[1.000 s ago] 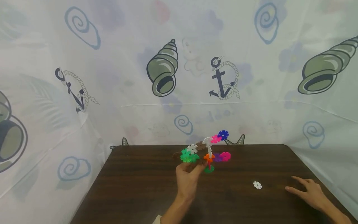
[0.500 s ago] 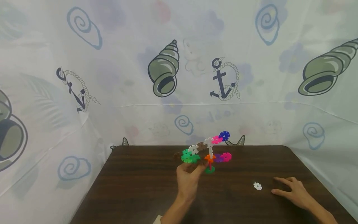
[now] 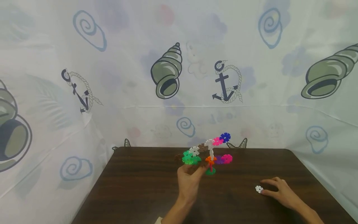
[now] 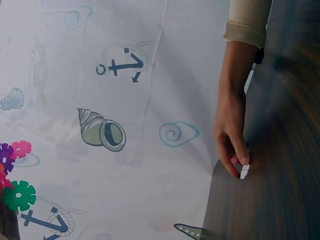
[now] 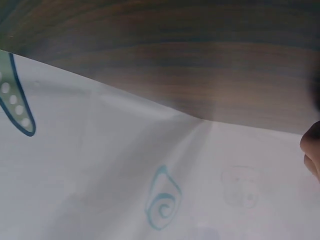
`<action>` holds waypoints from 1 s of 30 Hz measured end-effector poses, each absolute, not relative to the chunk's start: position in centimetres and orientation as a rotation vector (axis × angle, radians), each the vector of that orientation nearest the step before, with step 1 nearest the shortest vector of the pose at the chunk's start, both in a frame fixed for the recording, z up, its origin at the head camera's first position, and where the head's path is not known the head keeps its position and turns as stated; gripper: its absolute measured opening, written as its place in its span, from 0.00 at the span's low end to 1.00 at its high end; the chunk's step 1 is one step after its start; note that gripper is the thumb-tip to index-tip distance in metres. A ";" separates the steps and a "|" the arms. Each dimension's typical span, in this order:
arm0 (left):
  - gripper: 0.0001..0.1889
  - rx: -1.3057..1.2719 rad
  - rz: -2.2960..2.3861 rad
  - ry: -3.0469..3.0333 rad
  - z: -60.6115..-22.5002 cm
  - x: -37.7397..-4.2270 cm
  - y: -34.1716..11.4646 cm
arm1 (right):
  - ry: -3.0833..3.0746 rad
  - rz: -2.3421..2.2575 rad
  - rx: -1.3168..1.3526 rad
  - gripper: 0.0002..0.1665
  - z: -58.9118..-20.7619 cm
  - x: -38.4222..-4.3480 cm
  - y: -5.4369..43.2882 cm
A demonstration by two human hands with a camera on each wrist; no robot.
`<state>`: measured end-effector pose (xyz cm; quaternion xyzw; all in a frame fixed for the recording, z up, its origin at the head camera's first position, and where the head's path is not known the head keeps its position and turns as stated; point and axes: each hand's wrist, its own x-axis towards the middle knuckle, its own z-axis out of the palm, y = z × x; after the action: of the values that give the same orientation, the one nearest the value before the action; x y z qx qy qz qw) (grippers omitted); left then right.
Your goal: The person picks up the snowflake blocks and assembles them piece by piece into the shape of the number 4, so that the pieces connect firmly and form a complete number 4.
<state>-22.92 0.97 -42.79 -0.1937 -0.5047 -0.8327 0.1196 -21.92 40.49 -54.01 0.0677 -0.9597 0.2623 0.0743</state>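
My left hand (image 3: 187,183) holds up a build of interlocking plastic snowflake discs (image 3: 195,151) over the table, pinched low between fingers and thumb. Its discs are green, white, brown, pink, blue, purple and orange. In the left wrist view, a green disc (image 4: 20,195) of this build shows at the lower left. My right hand (image 3: 282,193) is low at the tabletop, the thumb tip at the edge of a loose white snowflake disc (image 3: 258,189). A gap shows between thumb and index finger. Only a sliver of fingers (image 5: 312,150) appears in the right wrist view.
A dark wood-grain table (image 3: 134,186) with rounded far corners lies under both hands. White cloth (image 3: 126,77) printed with shells and anchors hangs behind it and along both sides.
My right hand has slid left across the table from the right side to the white disc. The left hand and its build have stayed nearly still; the head view has shifted slightly.
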 end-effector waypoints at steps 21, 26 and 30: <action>0.11 -0.583 -2.448 -1.517 -43.0 -22.5 1.1 | -2.628 0.763 0.202 0.11 -46.1 -20.7 33.1; 0.11 -0.585 -2.455 -1.502 -42.9 -22.5 1.2 | -2.449 0.773 0.175 0.14 -41.3 -19.9 30.6; 0.11 -0.580 -2.455 -1.523 -43.2 -22.6 1.4 | -2.350 0.792 0.215 0.16 -38.9 -19.5 28.6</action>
<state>-22.55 1.38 -43.16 -0.1959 -0.5145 -0.8291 0.0973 -19.48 28.57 -38.91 0.0818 -0.8944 0.3013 0.3203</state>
